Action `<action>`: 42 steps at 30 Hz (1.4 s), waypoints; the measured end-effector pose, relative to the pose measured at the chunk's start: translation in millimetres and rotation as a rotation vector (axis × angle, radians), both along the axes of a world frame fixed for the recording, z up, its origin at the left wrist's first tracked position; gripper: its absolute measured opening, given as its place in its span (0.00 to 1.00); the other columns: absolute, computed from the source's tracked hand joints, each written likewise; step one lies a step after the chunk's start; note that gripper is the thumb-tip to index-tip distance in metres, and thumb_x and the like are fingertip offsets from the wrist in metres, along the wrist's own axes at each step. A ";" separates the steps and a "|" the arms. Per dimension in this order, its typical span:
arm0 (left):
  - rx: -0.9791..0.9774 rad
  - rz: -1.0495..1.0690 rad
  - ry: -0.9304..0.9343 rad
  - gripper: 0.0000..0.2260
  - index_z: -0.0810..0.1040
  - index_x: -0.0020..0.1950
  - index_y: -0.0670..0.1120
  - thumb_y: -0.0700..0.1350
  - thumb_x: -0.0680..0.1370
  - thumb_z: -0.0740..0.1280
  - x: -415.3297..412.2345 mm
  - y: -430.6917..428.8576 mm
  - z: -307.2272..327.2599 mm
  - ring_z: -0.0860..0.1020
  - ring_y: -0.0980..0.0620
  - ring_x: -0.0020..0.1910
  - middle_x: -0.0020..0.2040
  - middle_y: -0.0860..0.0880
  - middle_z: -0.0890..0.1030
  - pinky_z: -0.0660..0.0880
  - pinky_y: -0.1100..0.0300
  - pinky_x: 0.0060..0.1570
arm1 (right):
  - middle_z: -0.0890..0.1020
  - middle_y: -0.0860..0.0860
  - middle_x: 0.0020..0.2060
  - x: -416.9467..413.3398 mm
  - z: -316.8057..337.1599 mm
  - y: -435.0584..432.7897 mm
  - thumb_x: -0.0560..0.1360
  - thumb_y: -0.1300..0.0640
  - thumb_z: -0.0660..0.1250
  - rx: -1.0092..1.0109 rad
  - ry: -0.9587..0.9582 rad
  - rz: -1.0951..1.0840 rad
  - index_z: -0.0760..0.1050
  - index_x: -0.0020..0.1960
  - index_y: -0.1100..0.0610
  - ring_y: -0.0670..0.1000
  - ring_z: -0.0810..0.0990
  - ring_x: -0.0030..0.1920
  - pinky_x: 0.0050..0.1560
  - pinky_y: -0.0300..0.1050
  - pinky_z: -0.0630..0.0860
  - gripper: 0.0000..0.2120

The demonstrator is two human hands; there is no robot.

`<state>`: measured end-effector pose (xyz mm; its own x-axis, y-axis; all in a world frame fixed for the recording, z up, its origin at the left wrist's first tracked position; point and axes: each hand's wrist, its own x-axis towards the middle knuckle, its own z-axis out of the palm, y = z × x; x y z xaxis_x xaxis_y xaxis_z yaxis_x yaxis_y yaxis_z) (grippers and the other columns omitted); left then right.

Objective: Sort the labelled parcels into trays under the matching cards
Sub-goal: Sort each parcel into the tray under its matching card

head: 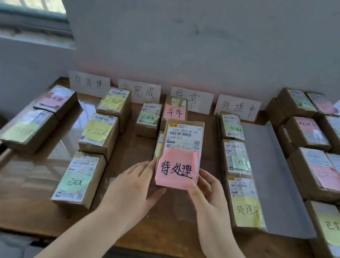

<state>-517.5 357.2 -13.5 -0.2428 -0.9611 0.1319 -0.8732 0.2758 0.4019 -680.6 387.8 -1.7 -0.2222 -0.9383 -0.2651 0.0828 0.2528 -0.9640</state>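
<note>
Both hands hold up one brown parcel [181,139] in the middle of the table; its pink note reads 待处理. My left hand [134,185] grips its lower left edge and my right hand [208,190] its lower right edge. Four white cards lean on the wall: 待处理 [89,82], 已完成 [139,92], 异常 [192,100], 处理中 [238,108]. Clear trays lie under the cards. The left tray [38,168] holds two parcels, one with a pink note [54,100]. Several parcels with yellow and green notes [98,133] sit under 已完成.
A pile of unsorted brown parcels [318,168] fills the right side of the table. A grey tray [270,175] under the 处理中 card holds three parcels in a column [240,156]. A parcel with a pink 异常 note [174,111] stands behind the held one. A window is at the upper left.
</note>
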 end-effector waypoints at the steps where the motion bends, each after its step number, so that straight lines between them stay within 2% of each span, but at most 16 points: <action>1: 0.004 0.000 -0.010 0.32 0.54 0.77 0.55 0.61 0.76 0.61 8.6 -1.5 0.0 0.63 0.58 0.72 0.73 0.58 0.65 0.66 0.61 0.67 | 0.79 0.40 0.54 8.5 -1.0 1.1 0.63 0.41 0.69 -0.002 0.015 0.007 0.69 0.57 0.40 0.40 0.77 0.56 0.58 0.41 0.76 0.24; 5: 0.037 -0.021 -0.032 0.31 0.55 0.77 0.54 0.62 0.77 0.59 34.2 -4.6 -3.5 0.62 0.58 0.72 0.74 0.58 0.64 0.65 0.62 0.67 | 0.78 0.38 0.54 33.4 -6.2 1.9 0.64 0.41 0.67 0.018 0.058 0.023 0.68 0.56 0.40 0.38 0.76 0.55 0.49 0.32 0.74 0.21; 9: 0.069 -0.013 -0.006 0.31 0.54 0.77 0.54 0.61 0.77 0.59 49.7 -3.6 -7.5 0.63 0.59 0.71 0.73 0.58 0.65 0.65 0.64 0.65 | 0.78 0.39 0.55 46.6 -8.4 -2.5 0.65 0.41 0.67 0.029 0.066 0.048 0.67 0.58 0.40 0.37 0.76 0.56 0.50 0.32 0.75 0.23; 11: 0.080 0.007 0.001 0.31 0.54 0.77 0.54 0.61 0.77 0.60 54.2 -4.7 -8.2 0.64 0.59 0.71 0.73 0.58 0.65 0.66 0.64 0.65 | 0.78 0.38 0.54 50.2 -8.6 -7.6 0.67 0.43 0.67 0.032 0.077 0.071 0.67 0.57 0.40 0.37 0.76 0.55 0.49 0.31 0.75 0.20; 13: 0.097 0.031 0.008 0.31 0.53 0.77 0.54 0.60 0.78 0.60 56.6 -8.1 -8.7 0.64 0.59 0.71 0.73 0.58 0.65 0.66 0.64 0.64 | 0.77 0.37 0.53 52.4 -8.3 -14.9 0.71 0.47 0.68 0.037 0.083 0.098 0.67 0.54 0.39 0.36 0.76 0.54 0.46 0.28 0.75 0.14; 18: 0.129 0.098 0.033 0.30 0.53 0.77 0.55 0.59 0.78 0.60 58.7 -20.3 -3.1 0.66 0.58 0.69 0.73 0.58 0.65 0.69 0.63 0.62 | 0.76 0.35 0.52 56.1 -4.2 -40.0 0.72 0.48 0.67 0.049 0.078 0.159 0.67 0.52 0.40 0.37 0.76 0.52 0.40 0.23 0.73 0.12; 23: 0.114 0.161 0.027 0.30 0.55 0.77 0.54 0.56 0.78 0.61 60.9 -36.1 10.0 0.67 0.57 0.68 0.73 0.56 0.65 0.70 0.62 0.62 | 0.77 0.37 0.53 55.8 2.5 -64.5 0.74 0.49 0.66 0.017 0.032 0.221 0.67 0.54 0.40 0.37 0.76 0.54 0.47 0.26 0.74 0.12; 27: 0.087 0.202 0.034 0.29 0.56 0.77 0.53 0.55 0.77 0.62 57.8 -50.0 17.0 0.69 0.55 0.67 0.71 0.55 0.67 0.71 0.60 0.59 | 0.79 0.38 0.54 52.1 0.8 -84.8 0.74 0.50 0.67 -0.039 0.033 0.251 0.69 0.55 0.40 0.36 0.77 0.55 0.57 0.37 0.76 0.13; 32: 0.055 0.254 0.064 0.30 0.58 0.76 0.52 0.55 0.77 0.63 52.9 -55.6 16.9 0.71 0.53 0.65 0.69 0.54 0.70 0.72 0.59 0.57 | 0.79 0.37 0.52 51.0 -2.9 -99.1 0.76 0.53 0.65 -0.079 0.036 0.318 0.69 0.55 0.40 0.33 0.77 0.54 0.56 0.35 0.75 0.11; 39: 0.072 0.298 0.119 0.29 0.62 0.75 0.50 0.50 0.76 0.67 57.5 -52.5 8.4 0.73 0.52 0.64 0.68 0.51 0.71 0.73 0.58 0.56 | 0.77 0.35 0.53 56.3 -7.5 -106.6 0.77 0.49 0.64 -0.104 0.141 0.394 0.66 0.54 0.37 0.34 0.75 0.56 0.54 0.31 0.73 0.10; 42: 0.067 0.295 0.118 0.29 0.63 0.74 0.49 0.49 0.75 0.68 62.8 -55.0 6.3 0.74 0.51 0.63 0.68 0.50 0.72 0.74 0.57 0.55 | 0.75 0.34 0.53 61.6 -6.4 -107.4 0.77 0.49 0.64 -0.102 0.160 0.393 0.66 0.53 0.37 0.34 0.74 0.57 0.49 0.26 0.72 0.10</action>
